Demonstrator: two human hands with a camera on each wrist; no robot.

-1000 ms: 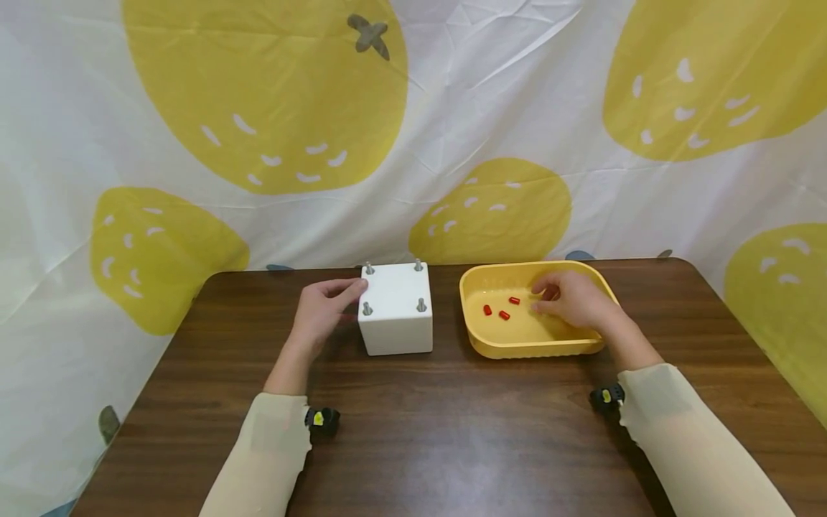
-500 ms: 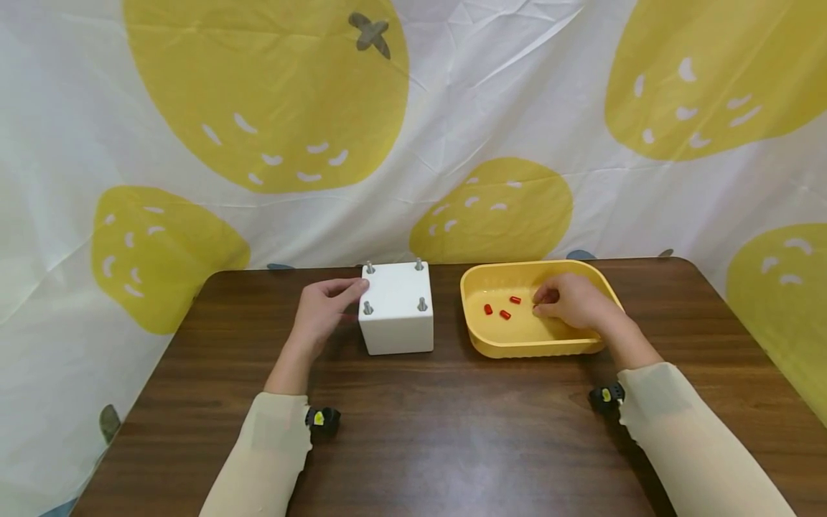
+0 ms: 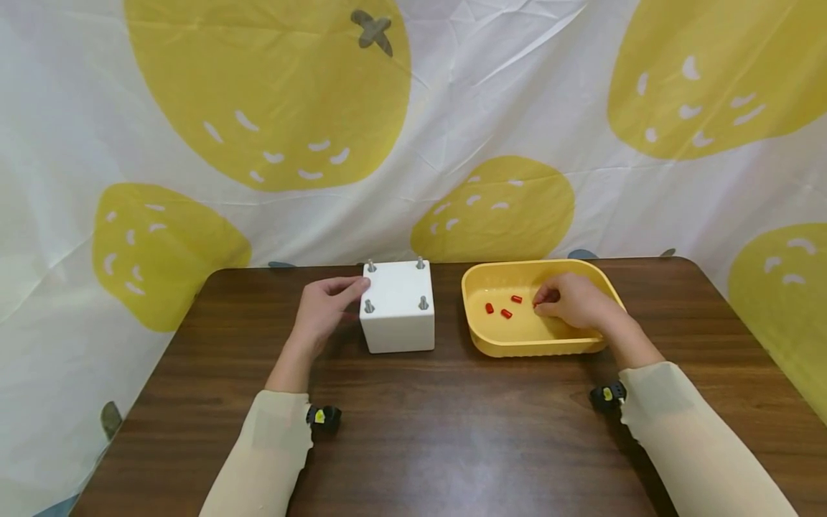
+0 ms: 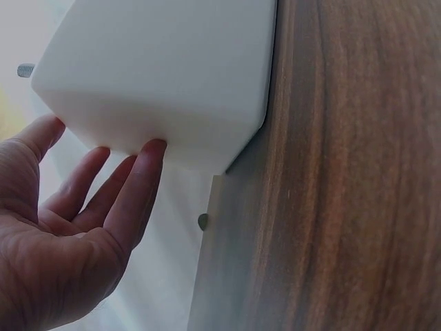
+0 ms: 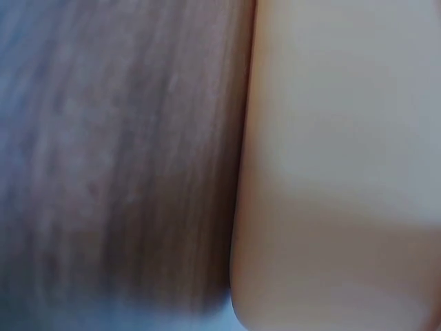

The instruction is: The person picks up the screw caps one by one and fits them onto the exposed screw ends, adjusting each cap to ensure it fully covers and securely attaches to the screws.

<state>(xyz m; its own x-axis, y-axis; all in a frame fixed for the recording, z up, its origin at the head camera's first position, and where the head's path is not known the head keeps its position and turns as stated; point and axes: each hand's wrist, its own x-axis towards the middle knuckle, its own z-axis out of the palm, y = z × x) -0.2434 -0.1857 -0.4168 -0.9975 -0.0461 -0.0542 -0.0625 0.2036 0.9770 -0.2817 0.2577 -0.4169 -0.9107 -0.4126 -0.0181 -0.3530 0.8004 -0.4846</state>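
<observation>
A white block (image 3: 397,291) with upright threaded bolts (image 3: 423,303) at its top corners stands on the table. My left hand (image 3: 323,305) rests against its left side. In the left wrist view, the thumb (image 4: 45,134) touches near the bolted edge and the fingertips (image 4: 155,146) lie on the side face, fingers fairly straight. Inside a yellow tray (image 3: 517,350), my right hand (image 3: 571,300) pinches a small red cylinder, mostly hidden by the fingertips. Several loose red cylinders (image 3: 507,314) lie left of that hand on the tray floor. The right wrist view shows only the tray's wall (image 5: 331,172) and wood.
Everything stands on a brown wooden table (image 3: 439,424), the block and tray near its back edge with a gap between them. A white cloth (image 3: 310,230) with yellow fruit prints hangs behind. Black wrist cameras (image 3: 324,418) sit on both forearms.
The right thumb and fingers have closed together at the tray floor, and a bit of red now shows at their tips. The left hand and block stay put.
</observation>
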